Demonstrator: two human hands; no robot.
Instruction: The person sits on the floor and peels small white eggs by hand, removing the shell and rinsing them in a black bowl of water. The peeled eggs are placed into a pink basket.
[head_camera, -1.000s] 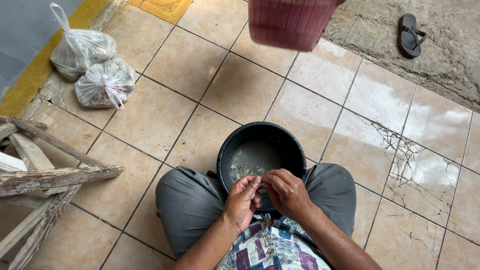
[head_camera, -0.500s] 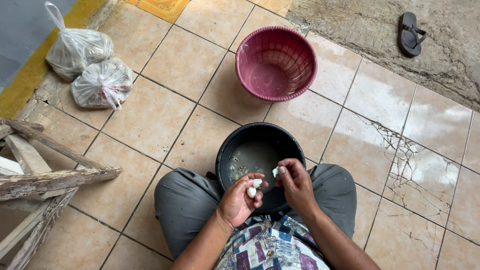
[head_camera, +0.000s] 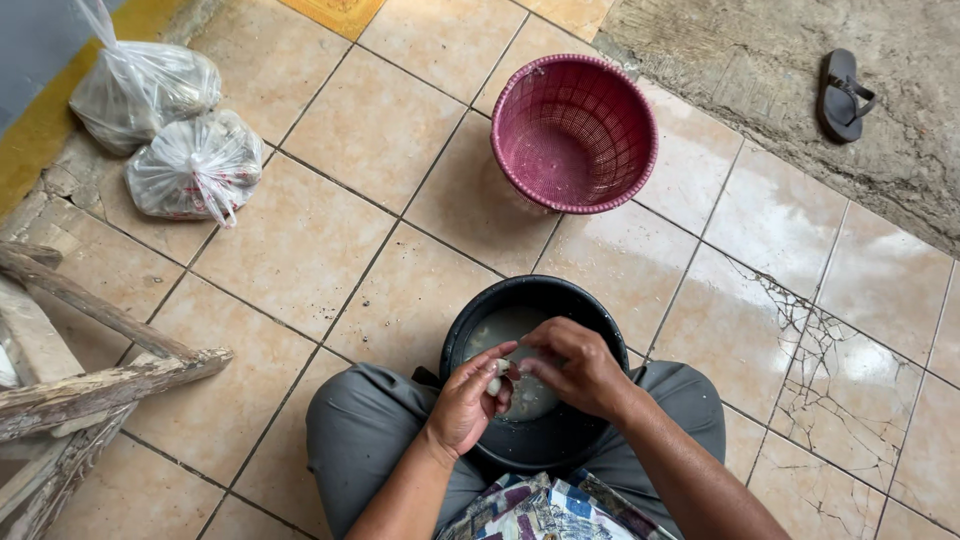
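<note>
The two hands have drawn together again over the round black plastic basin (head_camera: 600, 310) since half a second ago, when they were held slightly apart with small pale pieces showing between the fingers, and the woven dark-pink plastic basket (head_camera: 575, 130), only partly in view at the top edge a second ago, now stands upright on the beige floor tiles (head_camera: 300, 250) just beyond the basin. The left hand (head_camera: 470, 400) curls around a small pale, whitish rounded piece (head_camera: 494, 383), thumb and fingers pinching it, while the right hand (head_camera: 575, 365) bends in from the other side, its fingertips pressed to the same piece; how firmly the right hand grips it cannot be told. The piece sits between both hands directly above the basin's middle, over cloudy grey water with small bits in it. The basin rests on the floor between the person's knees, clad in grey trousers (head_camera: 370, 440), with a patterned cloth in blue, white and maroon (head_camera: 540, 510) at the bottom edge. Two knotted clear plastic bags (head_camera: 190, 165) holding pale contents lie side by side at upper left, near a yellow painted strip. Weathered wooden beams (head_camera: 90, 380) cross at the left edge. A dark rubber sandal (head_camera: 842, 95) lies on rough grey concrete (head_camera: 740, 60) at upper right, well apart from the hands. Cracked tile (head_camera: 830, 370) spreads to the right of the basin.
</note>
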